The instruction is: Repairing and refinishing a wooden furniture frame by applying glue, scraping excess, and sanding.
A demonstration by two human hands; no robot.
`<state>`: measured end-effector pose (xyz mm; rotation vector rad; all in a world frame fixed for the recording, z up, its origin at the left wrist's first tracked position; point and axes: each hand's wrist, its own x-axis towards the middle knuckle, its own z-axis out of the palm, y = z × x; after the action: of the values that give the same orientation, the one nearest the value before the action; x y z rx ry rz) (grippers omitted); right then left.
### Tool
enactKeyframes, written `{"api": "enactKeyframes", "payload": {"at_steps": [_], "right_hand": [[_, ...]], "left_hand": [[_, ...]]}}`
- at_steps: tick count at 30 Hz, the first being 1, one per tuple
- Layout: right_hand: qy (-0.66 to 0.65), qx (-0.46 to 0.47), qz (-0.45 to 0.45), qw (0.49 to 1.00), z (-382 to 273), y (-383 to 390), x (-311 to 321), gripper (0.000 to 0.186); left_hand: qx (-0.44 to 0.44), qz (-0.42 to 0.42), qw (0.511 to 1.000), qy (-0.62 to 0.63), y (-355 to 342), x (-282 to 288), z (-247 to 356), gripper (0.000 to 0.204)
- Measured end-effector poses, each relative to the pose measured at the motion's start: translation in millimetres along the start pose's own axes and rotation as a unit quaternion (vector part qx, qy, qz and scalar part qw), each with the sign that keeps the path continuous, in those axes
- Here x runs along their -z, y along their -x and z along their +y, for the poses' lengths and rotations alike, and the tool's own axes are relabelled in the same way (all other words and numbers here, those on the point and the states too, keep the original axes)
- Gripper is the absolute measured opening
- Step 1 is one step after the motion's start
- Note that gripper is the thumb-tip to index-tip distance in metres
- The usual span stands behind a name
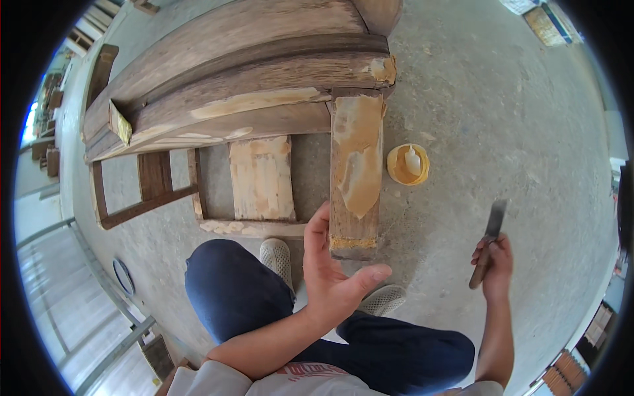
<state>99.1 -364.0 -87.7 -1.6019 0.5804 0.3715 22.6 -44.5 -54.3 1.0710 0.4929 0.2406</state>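
**Filler Spread on a Wooden Frame, Putty Knife in Hand**

The right hand [494, 259] was closed around the dark handle of a putty knife [489, 241], its blade pointing up toward twelve o'clock, held clear of the concrete floor [515, 119] and well apart from the woodwork. The left hand [333, 267] was open, palm up and fingers spread, holding nothing; its fingertips reached just beside the lower end of an upright wooden plank [356, 165], which lay at twelve o'clock from it. Tan filler coated most of that plank. At three o'clock from the plank, near it on the floor, sat a round yellow lid [407, 164] holding filler and a small white bottle. At nine o'clock from the plank stood a smaller filler-coated panel [262, 178], set within the wooden furniture frame [224, 72].
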Motion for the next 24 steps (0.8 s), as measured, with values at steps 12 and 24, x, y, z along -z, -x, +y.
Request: {"api": "enactKeyframes", "payload": {"at_steps": [12,24], "right_hand": [[0.104,-0.108,-0.279,0.949,-137.7,111.8,-138.7,0.021],[0.139,-0.078,-0.284,0.945,-131.7,131.5,-169.8,0.026]], "left_hand": [[0.042,0.08,0.994,0.058,2.8,-20.5,14.0,0.095],[0.044,-0.074,0.994,0.066,-4.3,8.6,20.3,0.096]]}}
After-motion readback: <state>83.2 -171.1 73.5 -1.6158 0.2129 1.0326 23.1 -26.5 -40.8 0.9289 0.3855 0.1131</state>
